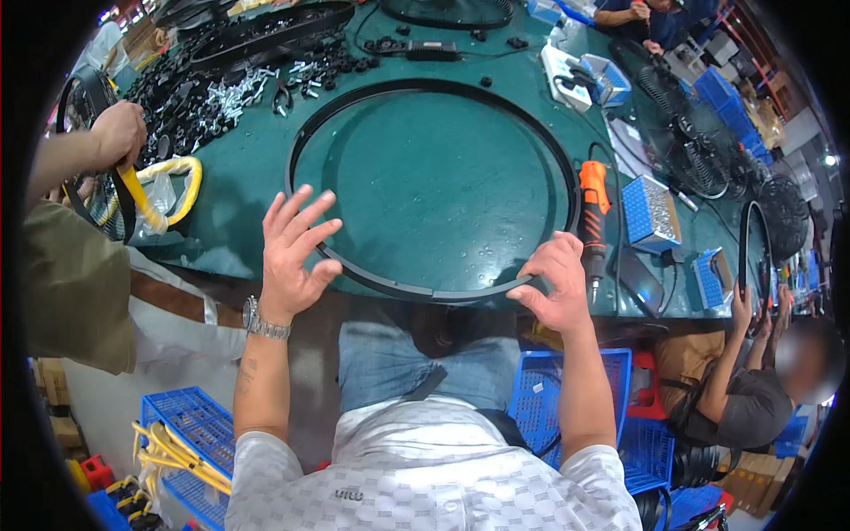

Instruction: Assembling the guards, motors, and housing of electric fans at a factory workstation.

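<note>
A large black hoop lies on the green table in front of me, its near edge by the table's front edge. There is a seam in the hoop's near side. My right hand grips the hoop's near right part, thumb and fingers closed on the rim. At the near left part, my left hand is open with the fingers spread, the palm over or beside the rim; whether it touches the hoop I cannot tell. An orange and black electric screwdriver lies just right of the hoop.
Black small parts and silver screws are heaped at far left, beside pliers. A co-worker's hand holds a ring at left. Another person holds a hoop at right. Blue-white boxes stand right of the screwdriver.
</note>
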